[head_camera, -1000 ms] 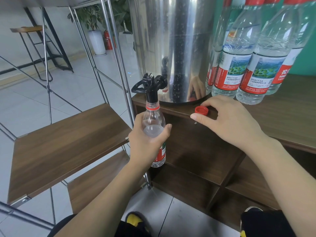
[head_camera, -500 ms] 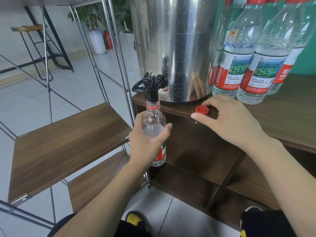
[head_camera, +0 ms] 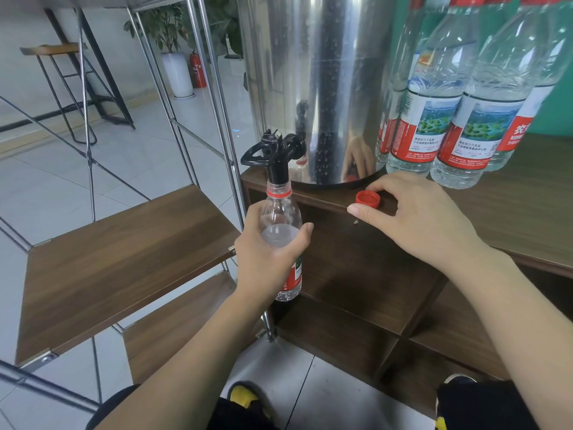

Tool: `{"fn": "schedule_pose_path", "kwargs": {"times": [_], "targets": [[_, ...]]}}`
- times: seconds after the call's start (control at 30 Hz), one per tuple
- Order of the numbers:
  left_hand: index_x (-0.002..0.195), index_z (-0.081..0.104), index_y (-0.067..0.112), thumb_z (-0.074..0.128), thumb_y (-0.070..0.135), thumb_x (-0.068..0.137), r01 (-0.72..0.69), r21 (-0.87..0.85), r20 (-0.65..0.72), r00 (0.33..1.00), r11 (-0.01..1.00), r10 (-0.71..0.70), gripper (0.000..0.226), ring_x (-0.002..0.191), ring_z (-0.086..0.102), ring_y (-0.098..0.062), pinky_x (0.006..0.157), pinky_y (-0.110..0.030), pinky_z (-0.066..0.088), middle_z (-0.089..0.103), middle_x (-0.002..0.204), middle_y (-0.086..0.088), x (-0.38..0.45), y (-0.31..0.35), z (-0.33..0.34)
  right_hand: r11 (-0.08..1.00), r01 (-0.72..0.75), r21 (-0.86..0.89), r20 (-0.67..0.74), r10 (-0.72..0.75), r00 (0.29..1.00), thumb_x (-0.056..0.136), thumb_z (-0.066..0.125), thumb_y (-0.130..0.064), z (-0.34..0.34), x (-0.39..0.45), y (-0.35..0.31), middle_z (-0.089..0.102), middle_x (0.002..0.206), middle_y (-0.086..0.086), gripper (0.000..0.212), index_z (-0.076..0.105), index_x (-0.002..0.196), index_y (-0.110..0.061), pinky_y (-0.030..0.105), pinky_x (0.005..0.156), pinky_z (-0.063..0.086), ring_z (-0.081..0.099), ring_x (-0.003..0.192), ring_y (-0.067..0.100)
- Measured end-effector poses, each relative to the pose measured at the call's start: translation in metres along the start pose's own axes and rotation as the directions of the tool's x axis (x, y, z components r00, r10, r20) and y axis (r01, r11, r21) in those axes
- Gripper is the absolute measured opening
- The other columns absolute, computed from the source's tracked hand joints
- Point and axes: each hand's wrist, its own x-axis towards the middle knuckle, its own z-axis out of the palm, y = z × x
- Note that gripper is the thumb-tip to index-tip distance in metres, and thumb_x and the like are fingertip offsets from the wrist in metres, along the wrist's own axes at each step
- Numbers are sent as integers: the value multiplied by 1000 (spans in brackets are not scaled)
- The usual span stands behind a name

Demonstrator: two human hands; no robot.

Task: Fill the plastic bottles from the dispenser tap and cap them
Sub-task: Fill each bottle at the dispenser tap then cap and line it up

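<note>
A left hand (head_camera: 266,259) grips a small plastic bottle (head_camera: 280,231), its mouth up under the black tap (head_camera: 274,156) — filling appears under way. The right hand (head_camera: 415,218) rests on the cabinet edge (head_camera: 325,198), fingers curled around a red cap (head_camera: 367,199) — capping likely follows. Behind, the steel dispenser (head_camera: 316,88) and capped full bottles (head_camera: 483,119).

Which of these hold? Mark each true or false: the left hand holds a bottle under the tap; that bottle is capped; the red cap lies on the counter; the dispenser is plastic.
1. The left hand holds the bottle under the black tap. True.
2. That bottle is capped. False: its neck is open at the spout.
3. The red cap lies on the wooden counter, at the right hand. True.
4. The dispenser is plastic. False: it is shiny metal.
</note>
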Motion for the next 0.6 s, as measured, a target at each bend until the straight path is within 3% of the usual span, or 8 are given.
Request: {"fn": "schedule_pose_path", "kwargs": {"times": [0.6], "targets": [[134,51,27,81,50,75,-8,6,6,1000,1000,8,70,113,63,-10,101,-32,52,64,125,11,1,0,0,1000,-7,-15,-3,6,1000,88,52,-72,0,0,0,61,112,-11,54,65,116,-28,27,84,39,48,99,5]]}}
